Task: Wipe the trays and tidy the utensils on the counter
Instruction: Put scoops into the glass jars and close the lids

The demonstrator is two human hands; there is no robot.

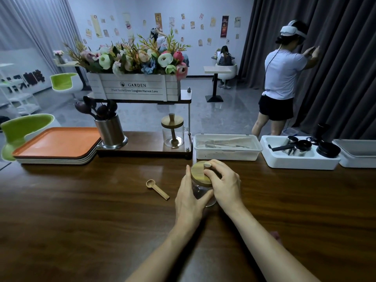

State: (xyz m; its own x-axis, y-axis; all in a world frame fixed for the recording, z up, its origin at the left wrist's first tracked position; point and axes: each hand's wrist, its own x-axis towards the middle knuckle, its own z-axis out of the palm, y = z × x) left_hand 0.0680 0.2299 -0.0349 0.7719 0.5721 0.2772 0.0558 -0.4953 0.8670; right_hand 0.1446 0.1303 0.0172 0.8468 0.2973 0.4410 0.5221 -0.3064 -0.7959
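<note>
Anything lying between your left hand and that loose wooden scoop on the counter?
Nothing visible. Only bare counter separates the left hand, which grips the jar, from the wooden scoop lying to the jar's left. The right hand holds the lid.

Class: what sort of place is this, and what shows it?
Probably a café counter: stacked serving trays, coffee portafilters in a white bin, a small table and posters behind.

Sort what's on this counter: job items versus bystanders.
Job: stack of orange plastic trays; small wooden scoop; glass jar with bamboo lid, held by left hand and right hand; steel spoon holder.
Bystanders: white wooden flower crate; white tub of coffee gear.
</note>
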